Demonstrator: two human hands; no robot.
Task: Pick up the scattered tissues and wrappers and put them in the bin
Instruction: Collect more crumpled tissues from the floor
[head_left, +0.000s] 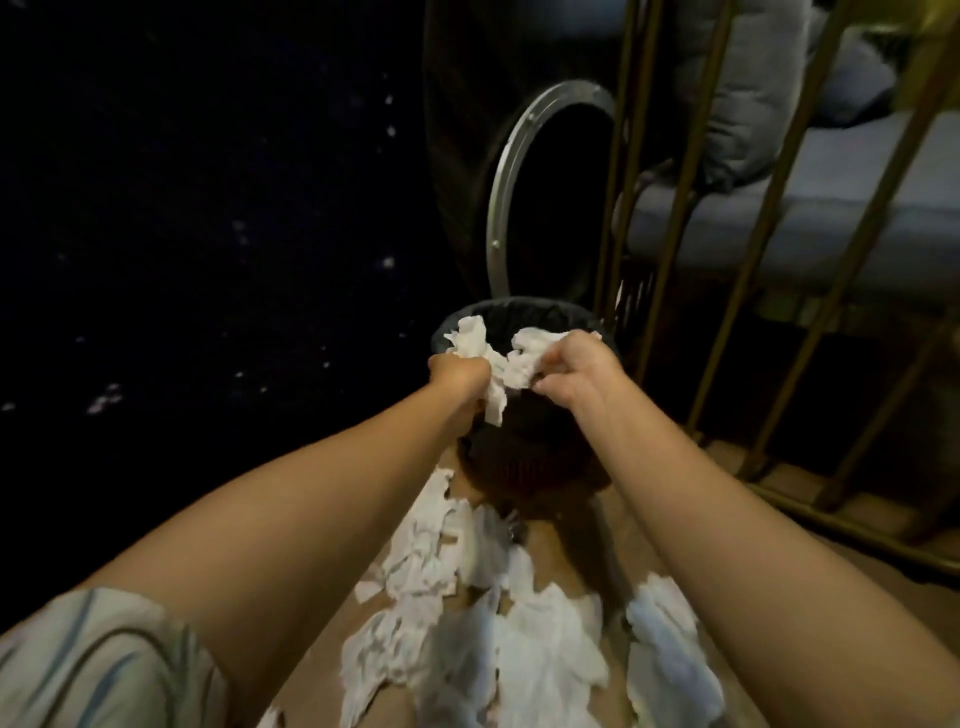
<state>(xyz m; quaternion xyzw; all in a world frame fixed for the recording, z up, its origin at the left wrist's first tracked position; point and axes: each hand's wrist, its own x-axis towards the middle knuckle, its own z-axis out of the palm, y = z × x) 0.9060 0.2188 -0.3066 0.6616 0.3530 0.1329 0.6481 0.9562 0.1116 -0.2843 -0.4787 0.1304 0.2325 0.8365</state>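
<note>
While both of your arms reach forward over the bin (524, 312), your left hand (460, 375) is clenched around a crumpled wad of white tissues (496, 358), and your right hand (576, 366) pinches the other end of the same soft bundle with curled fingers. The bundle hangs just above the bin's round mouth, one limp strip drooping down between your hands. The bin is a small round one lined with a glossy black bag that folds over its rim; lower down its side looks ribbed and reddish-brown, though the dim light makes the material hard to tell. On the tan floor (587, 525) in front of the bin, nearer to you, lies a wide scatter of torn tissue pieces (467, 613), thin, wrinkled and ragged at the edges, overlapping one another in a loose heap that runs from the bin's base towards the bottom of the head view. Behind the bin stands a dark rounded object edged by a smooth silvery metal ring (506, 208) studded with small rivets. To your right rise slender brass-coloured bars (769, 208), with a padded grey-blue cushion (831, 218) resting behind them. The left of the view is almost black, flecked with pale specks. Your left sleeve (98, 660) is pale striped cloth.
</note>
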